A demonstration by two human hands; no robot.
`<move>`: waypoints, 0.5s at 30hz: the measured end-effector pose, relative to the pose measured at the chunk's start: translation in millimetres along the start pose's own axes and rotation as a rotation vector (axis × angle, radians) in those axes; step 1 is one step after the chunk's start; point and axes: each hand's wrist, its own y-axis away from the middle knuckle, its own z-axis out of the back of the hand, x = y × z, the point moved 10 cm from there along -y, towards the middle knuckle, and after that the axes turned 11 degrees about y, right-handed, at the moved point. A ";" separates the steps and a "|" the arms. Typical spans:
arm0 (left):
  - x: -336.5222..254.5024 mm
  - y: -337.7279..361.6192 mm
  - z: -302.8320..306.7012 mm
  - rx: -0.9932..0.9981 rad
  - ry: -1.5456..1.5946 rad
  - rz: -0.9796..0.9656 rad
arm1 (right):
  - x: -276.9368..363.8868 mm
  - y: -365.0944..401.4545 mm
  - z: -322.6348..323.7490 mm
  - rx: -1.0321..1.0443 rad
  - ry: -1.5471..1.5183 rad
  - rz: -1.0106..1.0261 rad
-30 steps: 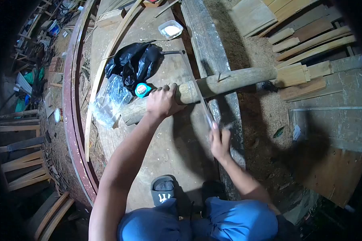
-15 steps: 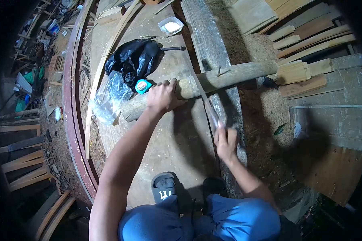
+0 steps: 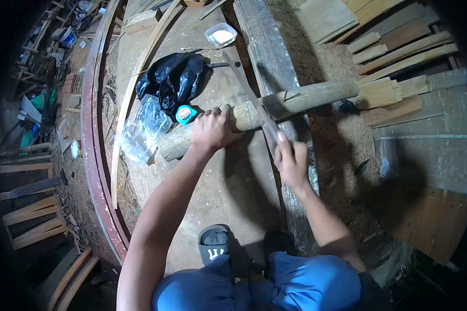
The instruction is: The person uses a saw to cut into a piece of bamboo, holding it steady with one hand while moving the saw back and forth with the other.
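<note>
A thick round log [image 3: 321, 97] lies slantwise over a wooden board and a weathered beam. My left hand [image 3: 211, 129] is closed round the log's left part, pressing on its top. My right hand [image 3: 293, 161] grips the handle of a long saw [image 3: 246, 85], whose blade crosses the log just right of my left hand. A short peg or nail stands in the log right of the blade. Beside my left hand lies a teal tape measure [image 3: 185, 114], next to a black plastic bag [image 3: 176, 78] and a clear plastic bag [image 3: 144, 129].
A white tub [image 3: 221, 35] sits on the board [image 3: 207, 194] beyond the log. The weathered beam [image 3: 275, 46] runs along its right side. Curved wood strips [image 3: 124, 109] edge the left. Cut planks [image 3: 394, 111] and sawdust lie at right. My slippered feet are below.
The saw and my right hand have moved slightly toward me and down, so the blade's far end sits lower. My left hand stays on the log.
</note>
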 end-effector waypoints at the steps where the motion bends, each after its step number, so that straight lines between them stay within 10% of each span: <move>1: -3.4 0.8 1.9 -0.012 -0.013 -0.007 | -0.1 10.8 6.0 -0.044 -0.026 0.073; 15: 1.7 -1.9 -4.6 0.082 -0.033 0.039 | -57.9 50.7 12.2 -0.018 -0.048 0.018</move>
